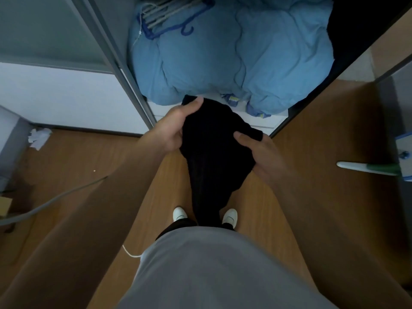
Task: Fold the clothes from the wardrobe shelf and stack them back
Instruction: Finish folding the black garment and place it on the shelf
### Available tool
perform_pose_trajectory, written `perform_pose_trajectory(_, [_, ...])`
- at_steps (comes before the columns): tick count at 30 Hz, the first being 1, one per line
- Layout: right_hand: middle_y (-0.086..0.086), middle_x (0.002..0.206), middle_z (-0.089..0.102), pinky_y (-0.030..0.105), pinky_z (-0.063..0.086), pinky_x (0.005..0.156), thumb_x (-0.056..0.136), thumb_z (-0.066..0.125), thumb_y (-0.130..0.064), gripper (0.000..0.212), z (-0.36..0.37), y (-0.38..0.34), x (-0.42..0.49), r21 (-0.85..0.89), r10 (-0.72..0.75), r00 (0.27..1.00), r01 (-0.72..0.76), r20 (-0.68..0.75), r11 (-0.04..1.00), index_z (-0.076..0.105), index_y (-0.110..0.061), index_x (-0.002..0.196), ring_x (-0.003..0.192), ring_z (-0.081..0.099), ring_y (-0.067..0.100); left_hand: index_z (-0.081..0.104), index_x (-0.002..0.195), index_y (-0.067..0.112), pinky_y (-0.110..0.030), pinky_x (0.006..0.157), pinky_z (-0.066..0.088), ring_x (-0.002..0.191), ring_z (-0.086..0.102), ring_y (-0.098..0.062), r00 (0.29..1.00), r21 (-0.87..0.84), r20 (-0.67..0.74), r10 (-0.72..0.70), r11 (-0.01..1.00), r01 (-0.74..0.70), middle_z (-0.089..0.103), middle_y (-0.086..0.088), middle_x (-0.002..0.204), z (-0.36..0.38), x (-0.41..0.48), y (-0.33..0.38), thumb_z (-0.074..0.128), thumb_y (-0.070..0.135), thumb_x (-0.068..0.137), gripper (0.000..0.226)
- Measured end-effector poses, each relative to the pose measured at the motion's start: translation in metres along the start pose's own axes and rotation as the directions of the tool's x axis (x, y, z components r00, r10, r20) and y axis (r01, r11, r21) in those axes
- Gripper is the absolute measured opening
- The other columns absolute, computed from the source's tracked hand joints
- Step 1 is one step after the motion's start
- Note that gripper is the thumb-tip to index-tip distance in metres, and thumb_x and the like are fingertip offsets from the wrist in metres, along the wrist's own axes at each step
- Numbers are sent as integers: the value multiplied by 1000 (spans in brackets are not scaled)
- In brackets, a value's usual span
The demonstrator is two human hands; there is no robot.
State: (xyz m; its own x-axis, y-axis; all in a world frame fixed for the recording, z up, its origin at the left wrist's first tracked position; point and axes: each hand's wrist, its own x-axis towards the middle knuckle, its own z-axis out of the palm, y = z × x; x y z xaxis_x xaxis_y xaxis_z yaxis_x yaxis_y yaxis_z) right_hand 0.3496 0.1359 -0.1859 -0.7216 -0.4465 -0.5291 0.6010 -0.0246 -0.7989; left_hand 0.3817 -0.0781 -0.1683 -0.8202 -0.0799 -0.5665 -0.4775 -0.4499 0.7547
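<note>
A black garment [214, 152] hangs in front of me between both hands, its lower end drooping down toward my shoes. My left hand [176, 128] grips its upper left edge, thumb on top of the cloth. My right hand [256, 150] grips the right side, thumb pressed into the fabric. Just beyond the garment is the open wardrobe, where a bulky blue duvet [234, 54] fills the shelf [263, 122]. How the garment is folded is hard to tell because it is uniformly dark.
Blue and grey hangers [169, 16] lie on the duvet at the back left. The sliding door frame [124, 70] stands left, a wooden panel [334, 130] right. Crumpled paper [39, 137] and a grey cable [55, 201] lie on the wooden floor. A white-green handle [367, 168] juts in from the right.
</note>
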Motion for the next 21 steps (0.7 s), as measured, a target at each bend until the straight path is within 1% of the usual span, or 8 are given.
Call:
perform_pose_trajectory(2, [10,112,75,30,57,89,96,65,-17,24,2,-4,1,2,-47,999,47,-20,999,70,-8,118,105,71,23,59,134,12,-32,93,54,121,63,-23,984,-27,180,-4,1000,9,66,-8,132,-21,-5,-10,52,38,101,43])
perform_pose_trajectory(4, [7,113,75,28,57,89,98,62,-18,20,4,-9,3,-5,-65,998,65,13,998,70,-12,116,106,71,21,59,131,10,-30,90,54,117,65,-23,964,16,264,24,999,-30,69,-7,125,-33,-7,-23,52,27,101,36])
perform_pose_trajectory(6, [8,113,75,29,58,89,100,60,-21,23,6,-10,5,-17,-48,999,49,12,999,69,-11,118,107,71,22,65,119,10,-25,80,55,103,70,-18,974,40,216,75,996,-86,74,-3,109,-33,-5,-30,58,19,99,24])
perform_pose_trajectory(9, [8,110,76,34,57,90,101,59,-27,28,1,-13,9,-66,-35,992,27,-121,997,68,-9,120,106,71,25,68,105,9,-21,61,55,79,73,-13,990,64,46,131,989,-134,76,2,86,-29,-2,-31,58,14,100,12])
perform_pose_trajectory(14, [11,104,76,41,57,93,100,60,-28,27,-10,-10,15,-332,-124,950,22,-288,943,72,-6,110,96,73,24,67,102,5,-20,50,50,63,70,-11,992,174,-103,79,983,-60,73,3,71,-30,-1,-33,62,13,97,11])
perform_pose_trajectory(17, [13,111,74,37,58,92,96,67,-29,32,-4,-7,21,-231,-73,933,-11,-351,973,69,-4,116,100,72,25,58,131,3,-25,60,56,89,72,-21,970,123,-238,44,992,-15,73,-8,104,-31,4,-35,67,15,93,40])
perform_pose_trajectory(19, [12,136,61,37,51,103,89,74,-36,62,-4,-4,21,-203,-20,938,-53,-345,978,52,-8,140,117,64,23,40,148,11,-24,73,56,105,66,-21,958,110,-283,32,994,0,62,-6,126,-35,7,-35,70,16,92,64])
perform_pose_trajectory(21, [1,156,39,36,39,115,82,80,-43,93,-7,0,20,-309,-42,964,-43,-264,950,29,-19,156,137,45,17,38,151,21,-21,76,55,107,65,-17,966,149,-255,38,989,0,59,0,126,-41,6,-34,70,16,93,67])
